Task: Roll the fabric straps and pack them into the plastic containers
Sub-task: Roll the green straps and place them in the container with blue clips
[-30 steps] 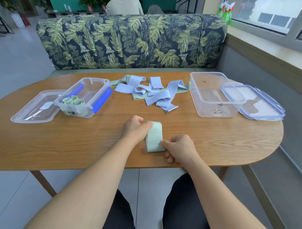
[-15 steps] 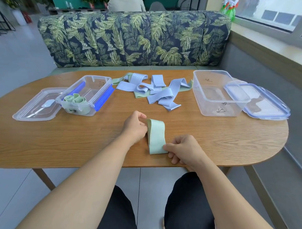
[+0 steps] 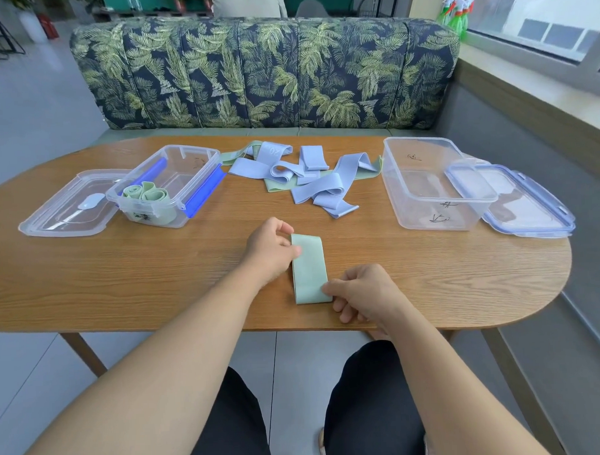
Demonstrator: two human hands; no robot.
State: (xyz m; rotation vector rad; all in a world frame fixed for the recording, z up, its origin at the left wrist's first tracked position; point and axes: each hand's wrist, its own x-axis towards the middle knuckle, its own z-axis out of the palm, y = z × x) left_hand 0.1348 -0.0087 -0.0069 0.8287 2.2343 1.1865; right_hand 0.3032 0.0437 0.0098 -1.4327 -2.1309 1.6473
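We've got the green strap [image 3: 308, 268] lying flat on the table [image 3: 123, 284], close to the near edge and right between our two hands. The left hand [image 3: 272, 248] sits at the strap's far left corner. Its grip is narrow, with thumb and forefinger pinching the left edge up near the top. The right hand [image 3: 362, 293] is at the opposite end, with fingers curled and the tips nipping the near right corner against the table. So both grips are closed on the same strap, one at each end, diagonal to each other.

The strap's long axis runs away from us, near end by the table edge and far end pointing toward the sofa [image 3: 266, 72], leaning just a touch to the left. It isn't rolled at all yet, just one flat rectangle.

Further back in the middle of the table is the pile [image 3: 303, 176] of loose straps, mostly pale blue with a bit of green underneath, all tangled. Off to the left is the box [image 3: 162, 218] with blue clips, and there are two green rolls [image 3: 148, 195] in its near end. Its lid [image 3: 63, 208] lies touching it on the left. Over on the right is the bigger box [image 3: 427, 219], with its blue-rimmed lid [image 3: 529, 205] tucked against its right side. Both boxes sit well apart from our hands.
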